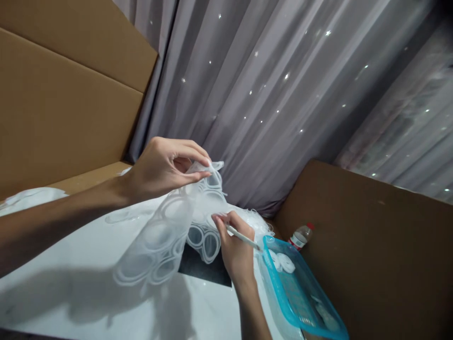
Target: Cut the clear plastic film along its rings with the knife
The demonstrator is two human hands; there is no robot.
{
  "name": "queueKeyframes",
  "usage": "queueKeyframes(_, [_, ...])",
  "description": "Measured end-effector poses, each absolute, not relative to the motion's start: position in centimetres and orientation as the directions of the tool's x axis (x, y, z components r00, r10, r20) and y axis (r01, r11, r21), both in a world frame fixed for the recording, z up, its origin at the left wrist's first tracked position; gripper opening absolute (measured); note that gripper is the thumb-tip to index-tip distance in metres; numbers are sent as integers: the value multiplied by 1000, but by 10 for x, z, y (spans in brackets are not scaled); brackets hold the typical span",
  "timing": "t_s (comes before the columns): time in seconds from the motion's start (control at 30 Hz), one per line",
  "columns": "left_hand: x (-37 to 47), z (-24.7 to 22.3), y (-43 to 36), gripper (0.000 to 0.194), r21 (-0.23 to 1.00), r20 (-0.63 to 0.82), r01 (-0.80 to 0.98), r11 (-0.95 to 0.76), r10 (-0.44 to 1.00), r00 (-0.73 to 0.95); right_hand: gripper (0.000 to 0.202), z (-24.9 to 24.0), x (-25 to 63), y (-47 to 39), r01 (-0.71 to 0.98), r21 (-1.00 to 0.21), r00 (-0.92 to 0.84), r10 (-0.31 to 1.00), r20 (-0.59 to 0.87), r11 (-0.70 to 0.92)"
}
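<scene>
My left hand point(164, 165) is raised above the table, its thumb and fingers pinching the top edge of a translucent white sheet with oval and round rings point(161, 236). The sheet hangs down in folds, and part of it falls behind toward a dark rectangular patch point(205, 269). Close to its right side, my right hand point(238, 252) is closed around a slim pale pen-shaped tool point(244, 237). The tool's rear end points down to the right; its working tip is hidden by my fingers, so its exact kind does not show.
A blue-rimmed clear plastic box point(283, 295) with white round pieces point(285, 262) stands at right. Behind it is a red-capped bottle point(301, 236). White scraps point(260, 222) lie behind my right hand. Cardboard panels point(71, 99) flank the white tabletop point(208, 309); a grey curtain point(247, 94) hangs behind.
</scene>
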State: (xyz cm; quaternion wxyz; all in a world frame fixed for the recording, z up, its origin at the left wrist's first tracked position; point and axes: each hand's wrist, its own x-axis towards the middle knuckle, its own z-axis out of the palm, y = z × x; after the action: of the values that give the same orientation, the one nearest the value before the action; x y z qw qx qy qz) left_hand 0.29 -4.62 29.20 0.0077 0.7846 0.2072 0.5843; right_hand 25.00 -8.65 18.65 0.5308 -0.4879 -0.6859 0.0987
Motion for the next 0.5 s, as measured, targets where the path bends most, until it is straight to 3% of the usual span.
queueKeyframes(0.17, [-2,295,-52,32,391,847,220,-894,443,293,30,209,269,-72,528,-655,42,753,657,541])
queueKeyframes(0.3, [-13,290,-53,61,539,756,173,-825,563,333,36,236,290,-71,461,-686,95,737,669,563])
queueKeyframes(0.37, [-17,283,-56,69,574,731,152,-805,587,349,40,248,302,-76,417,-737,40,800,599,531])
queueKeyframes(0.5, [-17,265,-72,64,588,739,113,-801,589,327,40,264,326,-93,320,-840,-194,898,394,438])
